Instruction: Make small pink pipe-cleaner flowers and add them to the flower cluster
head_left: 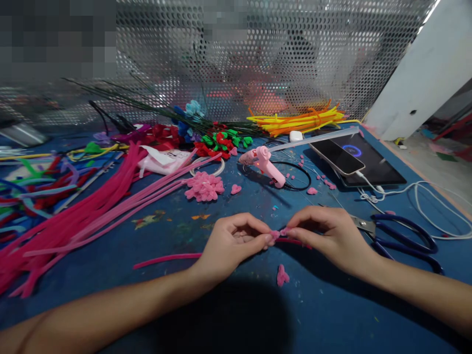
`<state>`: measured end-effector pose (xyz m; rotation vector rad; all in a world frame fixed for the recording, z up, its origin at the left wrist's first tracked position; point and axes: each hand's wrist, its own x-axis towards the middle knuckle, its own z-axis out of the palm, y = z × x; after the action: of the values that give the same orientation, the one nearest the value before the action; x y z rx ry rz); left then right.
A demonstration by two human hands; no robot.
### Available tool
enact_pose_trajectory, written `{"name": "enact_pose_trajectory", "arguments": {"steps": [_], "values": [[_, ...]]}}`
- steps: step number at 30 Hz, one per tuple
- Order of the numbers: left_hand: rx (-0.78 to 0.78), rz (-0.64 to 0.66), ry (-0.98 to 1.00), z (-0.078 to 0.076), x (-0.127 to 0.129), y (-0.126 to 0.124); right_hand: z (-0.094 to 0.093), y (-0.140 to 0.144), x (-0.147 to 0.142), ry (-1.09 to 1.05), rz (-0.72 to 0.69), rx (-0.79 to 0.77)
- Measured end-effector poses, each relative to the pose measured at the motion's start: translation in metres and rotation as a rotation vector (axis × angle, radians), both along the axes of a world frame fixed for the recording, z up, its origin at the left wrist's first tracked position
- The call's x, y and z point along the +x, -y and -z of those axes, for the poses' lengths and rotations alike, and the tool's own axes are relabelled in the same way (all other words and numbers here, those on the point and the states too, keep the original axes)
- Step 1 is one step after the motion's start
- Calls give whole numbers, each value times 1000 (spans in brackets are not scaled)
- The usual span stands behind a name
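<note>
My left hand (236,241) pinches a small piece of light pink pipe cleaner (275,235) between thumb and forefinger. At the other end of that piece, the fingertips of my right hand (330,236) are closed on it too. Under both hands a dark pink pipe cleaner (165,258) lies across the table, partly hidden. Just below my hands rests a small folded pink pipe cleaner petal (282,276). Scissors with blue handles (405,235) lie beside my right wrist, their blades partly covered by the hand.
A pink glue gun (264,164) stands beyond my hands near a bunch of pink petals (205,186). Pink pipe cleaners (84,211) spread on the left, yellow ones (295,122) at the back. A phone (337,154) lies on a tablet (383,169), with a white cable (418,189).
</note>
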<state>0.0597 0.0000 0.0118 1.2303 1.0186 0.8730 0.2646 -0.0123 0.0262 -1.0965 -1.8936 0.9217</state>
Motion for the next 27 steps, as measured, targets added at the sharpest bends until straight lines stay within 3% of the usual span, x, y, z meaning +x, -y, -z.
{"name": "enact_pose_trajectory", "arguments": {"steps": [27], "values": [[-35,44,-31,-2,-1,1,7,4,-5,2,23,14]]}}
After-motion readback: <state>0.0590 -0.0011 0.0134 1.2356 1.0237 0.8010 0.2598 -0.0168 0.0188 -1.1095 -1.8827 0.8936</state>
